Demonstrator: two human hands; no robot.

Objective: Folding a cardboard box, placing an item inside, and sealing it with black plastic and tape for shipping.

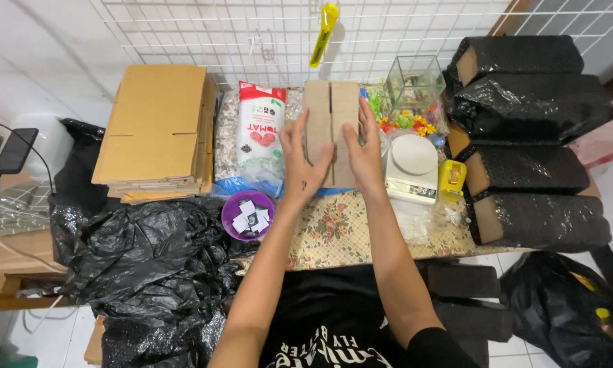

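Observation:
A small brown cardboard box [330, 112], with a seam down its middle, lies on the floral tablecloth [333, 235] at the middle of the table. My left hand [303, 167] rests against the box's left side with fingers spread. My right hand [362, 153] presses on its right side, fingers stretched along the cardboard. Both hands hold the box between them. A white bag with red print [261, 133] lies just left of the box.
A stack of flat cardboard [158, 129] sits at the left. A purple bowl of small packets [248, 215] stands near my left wrist. A white scale [413, 167], a glass tank [415, 85], black wrapped rolls [531, 129] and black plastic bags [149, 266] surround the table.

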